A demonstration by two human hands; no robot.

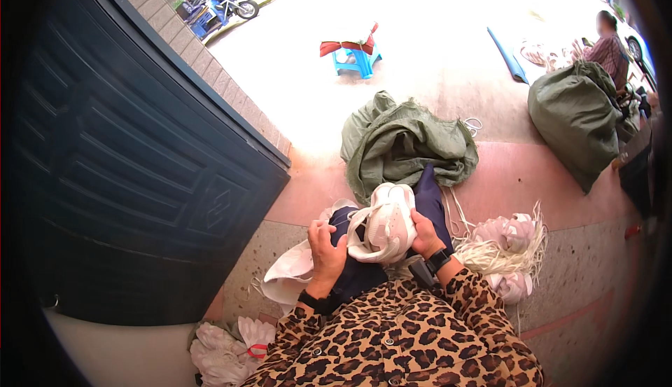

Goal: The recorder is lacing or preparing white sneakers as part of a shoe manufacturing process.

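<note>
Over my lap I hold a white and pale pink shoe upper (392, 222), with a white lace (358, 220) looped along its left side. My right hand (424, 234) is closed on the upper's right side, thumb along its edge. Just left of the upper, my left hand (327, 252) has its fingers curled in; whatever they pinch is too small to make out. A white cloth-like piece (288, 275) lies left of my knee. Right of my legs lie a bundle of loose white laces (500, 257) and more pale pink uppers (514, 231).
A crumpled green sack (413, 145) lies ahead of my feet, and a full green sack (577, 117) stands at right near a seated person (607, 51). A dark door (133, 156) fills the left. Farther off stands a blue stool (355, 61). White bundles (227, 352) lie lower left.
</note>
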